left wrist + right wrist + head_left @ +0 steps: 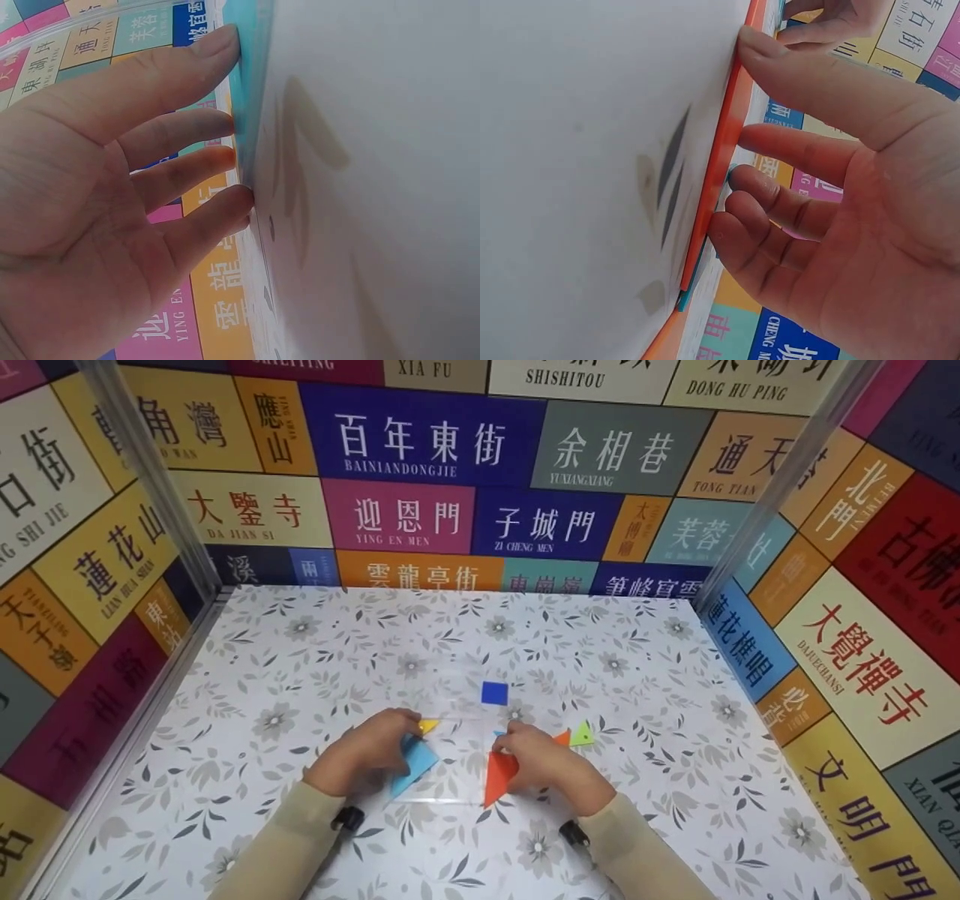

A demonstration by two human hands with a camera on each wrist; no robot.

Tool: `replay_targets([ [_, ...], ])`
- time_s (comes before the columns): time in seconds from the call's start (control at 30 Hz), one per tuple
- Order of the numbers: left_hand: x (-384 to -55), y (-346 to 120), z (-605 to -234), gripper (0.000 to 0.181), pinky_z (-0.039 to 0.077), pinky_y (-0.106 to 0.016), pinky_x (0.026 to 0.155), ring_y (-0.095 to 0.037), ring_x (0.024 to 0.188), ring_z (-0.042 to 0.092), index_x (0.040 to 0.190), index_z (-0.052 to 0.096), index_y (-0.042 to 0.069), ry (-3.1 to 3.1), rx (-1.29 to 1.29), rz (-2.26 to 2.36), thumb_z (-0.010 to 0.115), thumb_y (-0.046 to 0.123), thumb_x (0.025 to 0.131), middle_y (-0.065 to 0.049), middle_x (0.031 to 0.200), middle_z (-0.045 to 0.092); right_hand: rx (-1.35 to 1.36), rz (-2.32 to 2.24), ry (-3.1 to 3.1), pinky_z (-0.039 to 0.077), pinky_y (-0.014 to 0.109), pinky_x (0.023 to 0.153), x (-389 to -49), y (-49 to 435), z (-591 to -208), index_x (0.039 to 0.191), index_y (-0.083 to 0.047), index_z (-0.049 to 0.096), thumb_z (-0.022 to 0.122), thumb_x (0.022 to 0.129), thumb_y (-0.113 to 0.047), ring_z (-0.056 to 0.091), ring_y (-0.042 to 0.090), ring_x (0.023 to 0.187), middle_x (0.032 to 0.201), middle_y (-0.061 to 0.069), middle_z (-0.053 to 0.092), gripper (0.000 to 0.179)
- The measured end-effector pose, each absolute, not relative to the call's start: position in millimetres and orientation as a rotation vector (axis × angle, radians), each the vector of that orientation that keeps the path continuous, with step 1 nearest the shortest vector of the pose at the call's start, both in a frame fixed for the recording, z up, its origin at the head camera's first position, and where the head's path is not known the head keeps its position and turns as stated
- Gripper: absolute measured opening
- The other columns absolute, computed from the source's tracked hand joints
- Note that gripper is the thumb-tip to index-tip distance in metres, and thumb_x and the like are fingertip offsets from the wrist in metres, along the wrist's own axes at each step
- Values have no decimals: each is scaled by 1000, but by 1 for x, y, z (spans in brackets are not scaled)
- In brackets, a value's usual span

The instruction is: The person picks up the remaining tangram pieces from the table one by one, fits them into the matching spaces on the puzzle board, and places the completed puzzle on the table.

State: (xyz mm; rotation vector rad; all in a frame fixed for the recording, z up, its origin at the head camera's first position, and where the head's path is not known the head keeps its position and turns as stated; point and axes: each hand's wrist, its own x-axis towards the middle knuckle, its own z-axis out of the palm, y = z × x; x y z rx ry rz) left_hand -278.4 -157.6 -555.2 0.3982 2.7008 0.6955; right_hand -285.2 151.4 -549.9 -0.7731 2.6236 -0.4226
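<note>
In the head view, my left hand (pixel 375 742) rests with thumb and fingertips on a light-blue triangle (pixel 418 769), a flat tangram piece. A yellow piece (pixel 428 726) peeks out beyond its fingertips. In the left wrist view, the thumb touches the light-blue triangle (pixel 247 82) and the fingers are nearly straight. My right hand (pixel 544 765) has its thumb and loosely bent fingers against a red-orange triangle (pixel 498 780). The right wrist view shows them along the edge of the red-orange triangle (pixel 724 150). Beneath that hand, a blue piece (pixel 498 733) and another orange piece (pixel 562 738) are partly hidden.
A clear plastic square frame (pixel 442 801) lies between the hands. Past it sits a dark-blue square (pixel 494 693), and a green triangle (pixel 583 734) lies right of the right hand. The floral tabletop (pixel 360 660) is bordered by printed walls (pixel 420 435) at back and sides.
</note>
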Motion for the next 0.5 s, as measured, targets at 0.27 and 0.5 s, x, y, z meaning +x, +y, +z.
replay_targets([
  [0.27,-277,-156,-554,56,41,-51,125,-32,150,49,128,77,16,2697,382,683,91,5,75,-2,161,53,-778,-443,2626,53,31,79,-285,155,-552,126,-20,73,92,80,-22,56,16,94,115,0,57,50],
  [0.5,-278,-159,-555,56,41,-51,124,-34,149,49,126,77,13,2703,430,688,92,4,73,-5,160,55,-773,-416,2627,54,32,85,-284,149,-551,124,-16,72,91,80,-16,57,15,97,114,-1,59,49],
])
